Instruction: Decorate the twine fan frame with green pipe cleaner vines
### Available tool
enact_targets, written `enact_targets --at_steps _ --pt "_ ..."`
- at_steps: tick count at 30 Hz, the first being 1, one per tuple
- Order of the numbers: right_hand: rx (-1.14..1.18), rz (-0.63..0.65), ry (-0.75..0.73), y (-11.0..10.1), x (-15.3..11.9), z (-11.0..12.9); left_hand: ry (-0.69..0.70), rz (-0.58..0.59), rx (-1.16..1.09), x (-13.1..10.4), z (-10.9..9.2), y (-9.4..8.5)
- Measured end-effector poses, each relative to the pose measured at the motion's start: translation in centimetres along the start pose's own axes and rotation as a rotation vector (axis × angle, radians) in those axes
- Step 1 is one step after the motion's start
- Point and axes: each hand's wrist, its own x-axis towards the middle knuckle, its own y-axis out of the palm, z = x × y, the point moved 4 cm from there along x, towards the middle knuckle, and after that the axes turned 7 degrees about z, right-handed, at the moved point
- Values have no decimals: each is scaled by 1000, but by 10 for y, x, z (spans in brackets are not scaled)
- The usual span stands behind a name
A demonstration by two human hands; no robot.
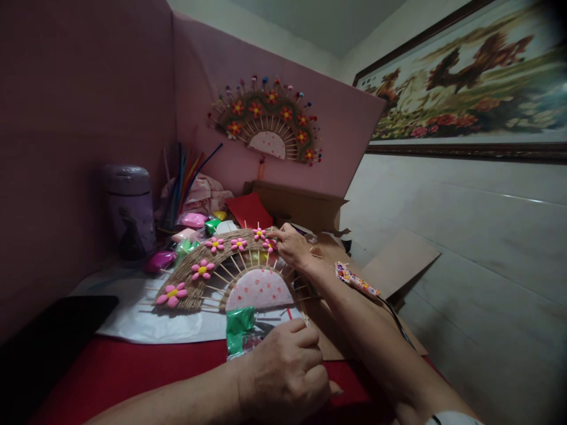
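A fan of twine and thin sticks [186, 271] lies on white sheeting, with pink clay flowers [202, 269] along its band and a spotted half-round piece [259, 289] at its base. Fingers of my right hand [290, 243] reach the top of the band, touching beside a pink flower; whether they pinch something small is hidden. Nearer the camera, my left hand [287, 366] is curled closed below the fan's base, and what it holds, if anything, cannot be seen. Beside it is a green clay packet [240, 327].
Behind the fan stand a purple tumbler [129, 212], colored clay packets [194, 220], pipe cleaners [181, 183] and a red sheet [250, 211]. A glue gun [357, 280] lies on cardboard at right. A finished-looking fan [268, 127] hangs on the pink board.
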Motion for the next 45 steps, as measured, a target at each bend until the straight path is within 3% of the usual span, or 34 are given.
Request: enact_targets --at_steps 4,12,31,40,45 --pt "-43 48 12 2 1 3 -7 20 11 -1 0 1" --pt "21 -20 32 -3 1 -6 -6 9 -14 -2 0 1" --pt "19 31 21 2 3 4 -22 17 -7 -2 1 3" --pt "146 -46 89 -12 2 -5 -13 5 -14 0 1 0" --pt "106 -18 100 -6 0 -9 -27 3 -15 1 2 -1"
